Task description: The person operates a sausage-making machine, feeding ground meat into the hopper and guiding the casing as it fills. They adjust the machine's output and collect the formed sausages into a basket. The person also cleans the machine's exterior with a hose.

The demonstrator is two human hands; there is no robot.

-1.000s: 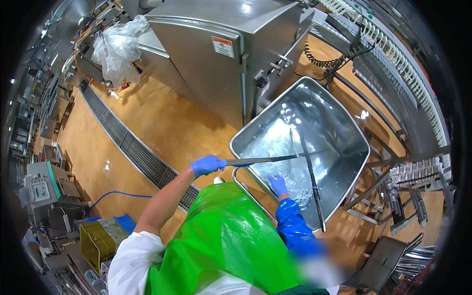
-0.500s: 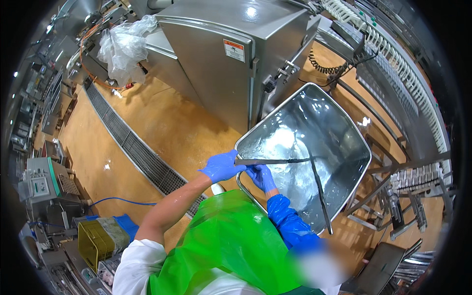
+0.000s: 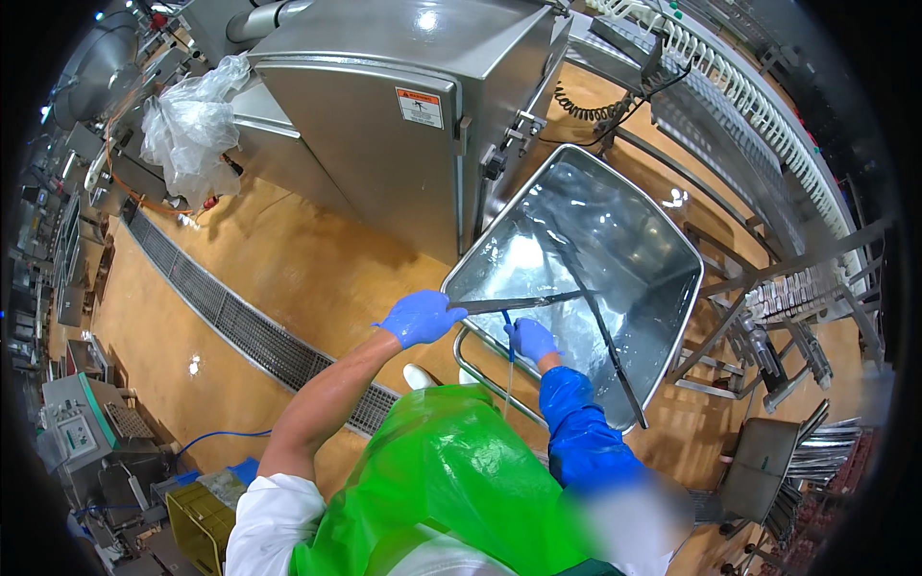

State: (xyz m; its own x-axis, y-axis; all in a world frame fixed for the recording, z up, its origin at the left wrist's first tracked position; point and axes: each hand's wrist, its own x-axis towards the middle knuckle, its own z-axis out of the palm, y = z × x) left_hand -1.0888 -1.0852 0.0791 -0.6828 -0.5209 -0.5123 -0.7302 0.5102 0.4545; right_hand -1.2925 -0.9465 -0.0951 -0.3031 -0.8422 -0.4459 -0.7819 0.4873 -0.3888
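Long thin steel blade-like tool [image 3: 523,303], shiny, lies across near corner of big wet stainless-steel tub [image 3: 672,252]. Left hand [image 3: 420,317], blue glove, fist closed round tool's handle end. Right hand [image 3: 531,338], blue glove, fingers curled at tub rim w/ thin water stream; what it pinches can't tell. Grey steel machine cabinet [image 3: 384,144] just beside tub; floor drain grate [image 3: 240,326] behind left arm.

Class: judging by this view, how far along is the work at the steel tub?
Done: the large stainless steel tub looks emptied, with only a wet sheen inside. In hand: the left hand grips a long metal blade; the right hand rests at the rim. Left: cannot tell.
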